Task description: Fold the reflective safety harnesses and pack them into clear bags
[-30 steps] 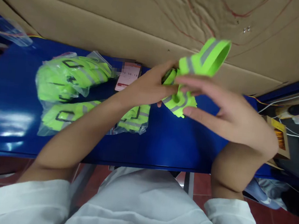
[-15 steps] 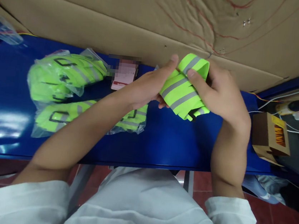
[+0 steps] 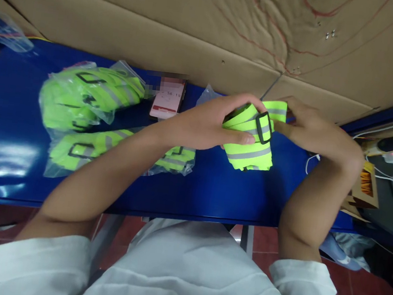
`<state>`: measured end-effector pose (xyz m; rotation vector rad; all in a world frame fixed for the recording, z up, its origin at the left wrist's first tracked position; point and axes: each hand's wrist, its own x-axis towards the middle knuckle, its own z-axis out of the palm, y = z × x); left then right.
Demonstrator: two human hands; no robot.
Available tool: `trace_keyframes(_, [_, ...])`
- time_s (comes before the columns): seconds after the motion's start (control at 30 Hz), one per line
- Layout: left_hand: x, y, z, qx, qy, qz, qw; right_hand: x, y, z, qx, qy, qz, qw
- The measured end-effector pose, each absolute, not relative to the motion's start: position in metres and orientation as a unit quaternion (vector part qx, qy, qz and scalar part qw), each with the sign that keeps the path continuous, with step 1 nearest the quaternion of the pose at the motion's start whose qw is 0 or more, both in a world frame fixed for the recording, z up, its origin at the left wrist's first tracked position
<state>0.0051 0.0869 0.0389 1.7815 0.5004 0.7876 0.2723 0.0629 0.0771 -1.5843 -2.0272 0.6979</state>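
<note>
A neon-yellow reflective strap [image 3: 248, 154] with grey stripes is wound into a bundle above the table. A black buckle [image 3: 263, 127] faces up on its top side. My left hand [image 3: 217, 121] is closed round the bundle, its thumb lying across the stripes. On the far right of the bundle, my right hand [image 3: 300, 124] pinches a flat end of the strap that sticks out; some of its fingers are hidden behind. Left of my hands lie clear plastic bags with more such straps, one bag [image 3: 89, 95] behind another bag [image 3: 71, 152], which my left forearm partly covers.
A phone [image 3: 166, 99] lies on the blue table [image 3: 209, 191] near the cardboard-covered wall [image 3: 125, 25]. A clear plastic cup [image 3: 13, 36] is at the far left. On the right are a cardboard box [image 3: 367, 186] and white cables [image 3: 388, 176].
The strap bundle has turned, and its buckle now shows on top. My left hand has moved right round it. My right hand has shifted right, pulling the strap's end outward.
</note>
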Motion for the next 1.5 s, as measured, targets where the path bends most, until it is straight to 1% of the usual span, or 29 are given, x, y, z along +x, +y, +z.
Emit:
trace_keyframes(0.07, [0.004, 0.089, 0.039, 0.751, 0.210, 0.324, 0.535, 0.268, 0.048, 0.093, -0.516, -0.804, 0.234, 0.182])
trace_keyframes(0.1, [0.004, 0.089, 0.038, 0.751, 0.212, 0.329, 0.531, 0.263, 0.041, 0.101, -0.492, -0.824, 0.218, 0.179])
trace_keyframes(0.17, [0.004, 0.090, 0.038, 0.752, 0.216, 0.340, 0.522, 0.250, 0.029, 0.114, -0.465, -0.843, 0.175, 0.206])
trace_keyframes(0.27, [0.007, 0.089, 0.037, 0.754, 0.224, 0.352, 0.508, 0.237, 0.022, 0.120, -0.454, -0.843, 0.216, 0.190])
trace_keyframes(0.37, [0.011, 0.087, 0.034, 0.762, 0.234, 0.345, 0.495, 0.236, 0.027, 0.112, -0.451, -0.830, 0.269, 0.188])
trace_keyframes(0.5, [0.017, 0.083, 0.030, 0.724, 0.271, 0.364, 0.519, 0.238, 0.037, 0.099, -0.459, -0.821, 0.296, 0.167])
trace_keyframes(0.63, [0.023, 0.081, 0.030, 0.663, 0.311, 0.393, 0.556, 0.228, 0.038, 0.095, -0.481, -0.821, 0.231, 0.200])
trace_keyframes(0.77, [0.025, 0.080, 0.029, 0.664, 0.325, 0.384, 0.553, 0.218, 0.037, 0.092, -0.496, -0.820, 0.195, 0.206])
trace_keyframes(0.87, [0.025, 0.078, 0.028, 0.682, 0.331, 0.394, 0.520, 0.221, 0.040, 0.089, -0.495, -0.810, 0.230, 0.213])
trace_keyframes(1.03, [0.025, 0.073, 0.030, 0.717, 0.334, 0.415, 0.450, 0.236, 0.045, 0.090, -0.477, -0.763, 0.356, 0.254])
trace_keyframes(1.1, [0.025, 0.071, 0.030, 0.720, 0.317, 0.428, 0.445, 0.241, 0.046, 0.091, -0.480, -0.748, 0.384, 0.249])
trace_keyframes(1.23, [0.025, 0.071, 0.029, 0.706, 0.314, 0.442, 0.455, 0.241, 0.050, 0.088, -0.491, -0.748, 0.379, 0.236])
trace_keyframes(1.4, [0.024, 0.074, 0.030, 0.725, 0.320, 0.436, 0.427, 0.233, 0.054, 0.084, -0.476, -0.750, 0.371, 0.270])
trace_keyframes(1.5, [0.023, 0.075, 0.034, 0.713, 0.334, 0.424, 0.448, 0.230, 0.053, 0.085, -0.477, -0.737, 0.375, 0.298])
